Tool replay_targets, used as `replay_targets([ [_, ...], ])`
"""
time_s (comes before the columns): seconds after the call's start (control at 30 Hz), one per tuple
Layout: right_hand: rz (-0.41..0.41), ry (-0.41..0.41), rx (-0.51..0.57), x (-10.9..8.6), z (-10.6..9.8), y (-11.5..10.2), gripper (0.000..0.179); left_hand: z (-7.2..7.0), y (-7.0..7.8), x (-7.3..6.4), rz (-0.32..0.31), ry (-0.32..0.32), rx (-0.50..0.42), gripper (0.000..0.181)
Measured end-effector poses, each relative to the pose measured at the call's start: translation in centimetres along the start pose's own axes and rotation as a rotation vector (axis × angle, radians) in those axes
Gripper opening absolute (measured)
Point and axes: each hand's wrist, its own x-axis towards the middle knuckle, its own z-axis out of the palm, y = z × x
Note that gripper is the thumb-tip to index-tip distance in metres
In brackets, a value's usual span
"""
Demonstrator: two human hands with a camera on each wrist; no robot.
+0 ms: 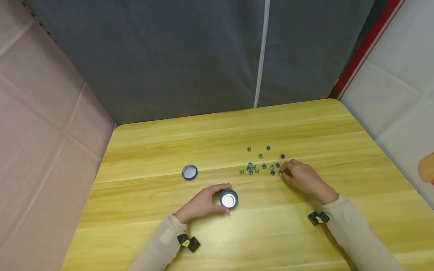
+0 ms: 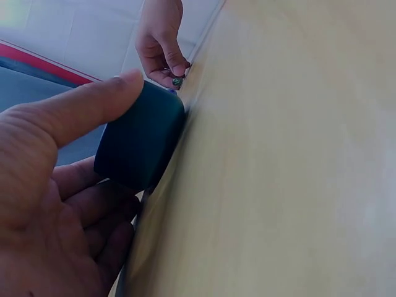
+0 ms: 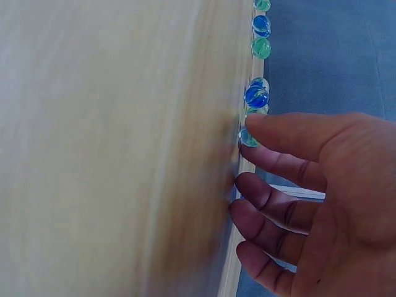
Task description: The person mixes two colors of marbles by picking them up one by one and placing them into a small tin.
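My left hand (image 1: 204,204) holds a small round dark tin (image 1: 228,199) by its sides, between thumb and fingers. The tin stands on the table with its silvery inside facing up; in the left wrist view its dark outer wall (image 2: 141,136) shows. Over on the right, my right hand (image 1: 303,179) pinches a green glass marble (image 3: 249,137) between thumb and index finger, close to the tabletop. Just left of those fingertips lie several blue and green marbles, among them a blue marble (image 1: 272,172) and a green marble (image 1: 272,167).
A round lid (image 1: 190,172) with a blue rim lies on the wooden table (image 1: 152,150), left of and beyond the tin. Scattered marbles reach farther back, such as a blue marble (image 1: 268,148). A grey curtain (image 1: 169,64) hangs behind the table's far edge.
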Motion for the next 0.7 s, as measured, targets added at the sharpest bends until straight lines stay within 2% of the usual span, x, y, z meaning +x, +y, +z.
replay_targets([
  [0.27, 0.001, 0.01, -0.004, -0.1, 0.0, -0.2, 0.015, 0.2, 0.0, 0.0, 0.001, 0.011, -0.013, 0.074],
  [0.4, 0.001, 0.027, 0.036, -0.4, -0.1, -0.6, 0.018, 0.2, 0.0, 0.0, 0.004, 0.007, -0.015, 0.074],
  [0.57, -0.051, 0.051, 0.111, -0.8, -0.6, -2.2, 0.019, 0.2, 0.0, 0.0, -0.002, -0.002, 0.009, 0.078],
  [0.7, -0.095, 0.074, 0.124, -1.0, -1.1, -3.8, 0.018, 0.0, 0.1, 0.0, -0.006, -0.007, 0.028, 0.08],
])
